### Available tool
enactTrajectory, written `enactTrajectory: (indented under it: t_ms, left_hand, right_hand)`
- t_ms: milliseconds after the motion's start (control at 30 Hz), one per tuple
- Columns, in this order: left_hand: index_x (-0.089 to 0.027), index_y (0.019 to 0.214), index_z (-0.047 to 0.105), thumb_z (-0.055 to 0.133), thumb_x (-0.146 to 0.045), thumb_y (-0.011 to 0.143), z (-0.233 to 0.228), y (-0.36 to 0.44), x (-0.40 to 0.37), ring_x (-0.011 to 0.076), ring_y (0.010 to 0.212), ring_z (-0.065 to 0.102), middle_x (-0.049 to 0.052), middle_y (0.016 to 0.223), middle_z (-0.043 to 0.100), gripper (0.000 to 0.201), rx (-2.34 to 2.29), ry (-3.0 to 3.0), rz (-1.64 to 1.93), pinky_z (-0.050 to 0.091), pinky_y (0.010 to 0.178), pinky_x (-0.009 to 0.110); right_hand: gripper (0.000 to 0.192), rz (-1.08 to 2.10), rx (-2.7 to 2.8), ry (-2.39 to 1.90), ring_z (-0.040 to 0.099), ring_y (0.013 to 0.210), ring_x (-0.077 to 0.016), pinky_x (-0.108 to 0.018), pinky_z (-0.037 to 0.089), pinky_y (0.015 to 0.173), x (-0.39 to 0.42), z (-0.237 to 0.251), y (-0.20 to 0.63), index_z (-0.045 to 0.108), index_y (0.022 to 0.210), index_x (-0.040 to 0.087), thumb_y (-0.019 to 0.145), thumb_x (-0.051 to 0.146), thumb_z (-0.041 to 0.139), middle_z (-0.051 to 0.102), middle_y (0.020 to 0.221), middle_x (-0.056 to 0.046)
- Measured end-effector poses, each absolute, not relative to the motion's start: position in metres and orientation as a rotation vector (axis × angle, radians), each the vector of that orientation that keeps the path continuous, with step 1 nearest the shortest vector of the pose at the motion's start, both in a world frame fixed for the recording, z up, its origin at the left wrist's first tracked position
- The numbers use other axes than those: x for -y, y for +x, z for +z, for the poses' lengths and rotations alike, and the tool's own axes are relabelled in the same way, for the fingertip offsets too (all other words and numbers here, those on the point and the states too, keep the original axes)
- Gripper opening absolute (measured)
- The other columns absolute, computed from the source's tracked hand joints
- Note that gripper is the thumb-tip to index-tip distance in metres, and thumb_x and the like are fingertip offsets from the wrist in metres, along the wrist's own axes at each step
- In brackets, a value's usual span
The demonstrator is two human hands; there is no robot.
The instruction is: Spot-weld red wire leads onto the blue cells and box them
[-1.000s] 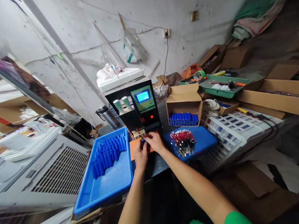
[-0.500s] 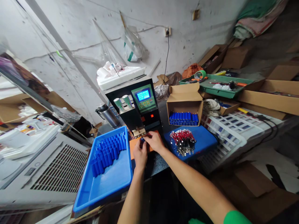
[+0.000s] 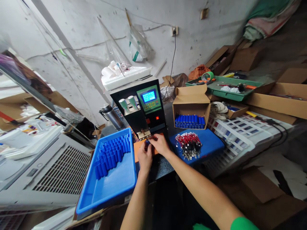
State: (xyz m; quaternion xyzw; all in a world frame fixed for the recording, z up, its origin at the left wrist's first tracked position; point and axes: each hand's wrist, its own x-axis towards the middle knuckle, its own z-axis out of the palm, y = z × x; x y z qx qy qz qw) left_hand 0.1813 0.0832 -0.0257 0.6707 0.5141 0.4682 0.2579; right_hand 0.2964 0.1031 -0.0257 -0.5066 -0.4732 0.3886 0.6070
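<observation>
Below the electrodes (image 3: 144, 132) of a spot welder (image 3: 153, 123), both of my hands meet over an orange board (image 3: 137, 147). My left hand (image 3: 145, 157) is closed round a small blue cylindrical battery cell (image 3: 148, 141), mostly covered by the fingers. From the right, my right hand (image 3: 159, 144) pinches at the cell's end near the electrodes; whatever is between those fingertips is too small to make out. The welder's screen (image 3: 149, 96) is lit. Left of my hands, upright blue cells (image 3: 111, 157) stand in rows in a blue tray (image 3: 115, 183).
Red and black wire leads (image 3: 189, 145) lie on a blue pad (image 3: 212, 143) to the right. Behind them a cardboard box (image 3: 192, 99) holds more blue cells. A steel flask (image 3: 111, 116) stands left of the welder. A green tray (image 3: 249, 92) with tools sits back right.
The view has shifted slightly. Both hands stay together at the electrodes, with the cell still in my left hand.
</observation>
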Motion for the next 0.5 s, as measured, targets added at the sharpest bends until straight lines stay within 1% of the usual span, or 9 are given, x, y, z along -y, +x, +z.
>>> enactTrajectory:
  t_ms: [333,500]
  left_hand:
    - [-0.016,0.106,0.066,0.054,-0.042,0.09,-0.031,0.181,-0.085,0.0161,0.072,0.058,0.004,0.082,0.066,0.032,-1.443,1.828,1.239,0.043,0.068,0.027]
    - [-0.017,0.105,0.066,0.054,-0.043,0.09,-0.034,0.181,-0.086,0.016,0.071,0.058,0.005,0.084,0.066,0.032,-1.421,1.812,1.24,0.044,0.066,0.027]
  right_hand:
    - [0.01,0.882,1.089,-1.159,0.066,0.076,-0.0209,-0.027,0.05,0.068,-0.103,-0.029,0.297,0.068,0.08,0.018,0.08,0.029,0.067,0.07,0.079,-0.004]
    - [0.01,0.85,1.109,-1.179,0.066,0.078,-0.0217,-0.028,0.052,0.069,-0.105,-0.036,0.297,0.07,0.083,0.02,0.082,0.03,0.067,0.071,0.081,-0.004]
